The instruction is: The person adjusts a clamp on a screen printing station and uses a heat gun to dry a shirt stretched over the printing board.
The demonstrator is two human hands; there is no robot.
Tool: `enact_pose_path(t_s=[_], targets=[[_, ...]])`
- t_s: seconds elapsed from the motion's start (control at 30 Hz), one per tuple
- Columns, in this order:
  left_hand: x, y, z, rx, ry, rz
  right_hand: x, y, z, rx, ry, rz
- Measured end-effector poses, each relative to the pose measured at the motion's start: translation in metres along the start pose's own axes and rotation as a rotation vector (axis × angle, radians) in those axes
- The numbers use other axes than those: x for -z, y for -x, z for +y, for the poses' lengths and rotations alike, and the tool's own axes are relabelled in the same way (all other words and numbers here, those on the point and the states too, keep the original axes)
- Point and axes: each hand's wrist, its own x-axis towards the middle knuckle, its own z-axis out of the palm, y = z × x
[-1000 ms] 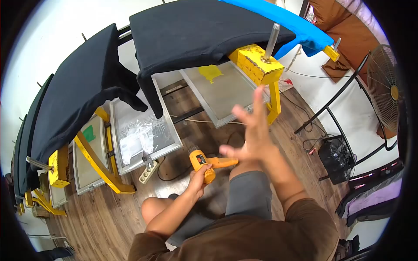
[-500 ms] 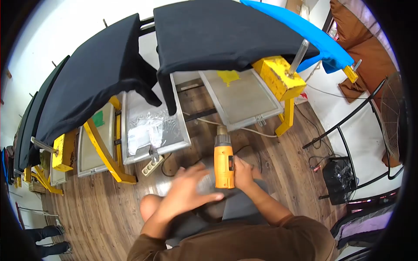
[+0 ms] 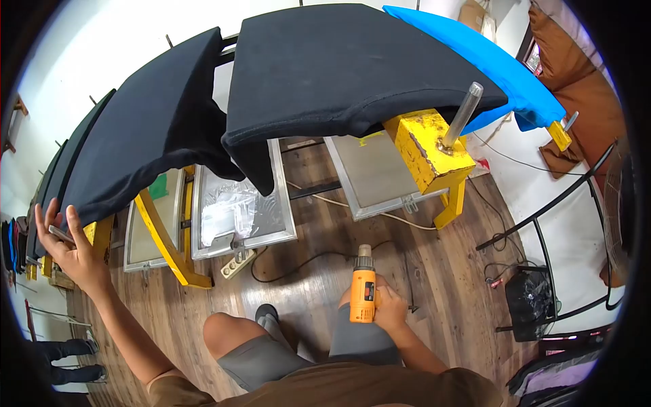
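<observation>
One heat gun (image 3: 362, 297) sits gripped in right hand (image 3: 389, 309); left hand (image 3: 76, 256) is open, fingers spread, at metal rod (image 3: 61, 235) near black cloth (image 3: 129, 136), contact unclear.

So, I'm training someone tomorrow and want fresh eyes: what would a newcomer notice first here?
Probably the bright blue cloth at the upper right, beside the big black covers across the top. Next, the orange heat gun in the right hand, low in the middle, and the left hand spread at far left.
</observation>
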Motion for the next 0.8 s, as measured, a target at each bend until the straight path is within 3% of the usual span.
enact_pose_path(t_s=[0.07,0.13,0.33,0.6,0.67,0.73,0.8], targets=[[0.001,0.000,0.005,0.026,0.133,-0.131,0.001,0.001,-0.009,0.021,0.002,0.062],[0.010,-0.001,0.012,0.088,0.031,-0.143,-0.003,-0.004,-0.011,0.025,-0.005,0.068],[0.016,-0.006,-0.003,0.259,0.307,-0.232,-0.014,-0.016,-0.017,0.107,-0.049,0.043],[0.008,0.002,0.003,0.300,0.348,-0.110,-0.007,0.004,-0.032,0.208,-0.014,-0.021],[0.008,0.000,0.015,0.439,0.466,-0.102,0.002,0.021,-0.043,0.203,-0.036,0.033],[0.010,0.000,0.021,0.458,0.383,-0.126,-0.010,0.048,-0.033,0.187,-0.165,-0.065],[0.014,0.000,0.031,0.507,0.366,-0.159,0.028,0.058,-0.071,0.226,-0.084,-0.016]])
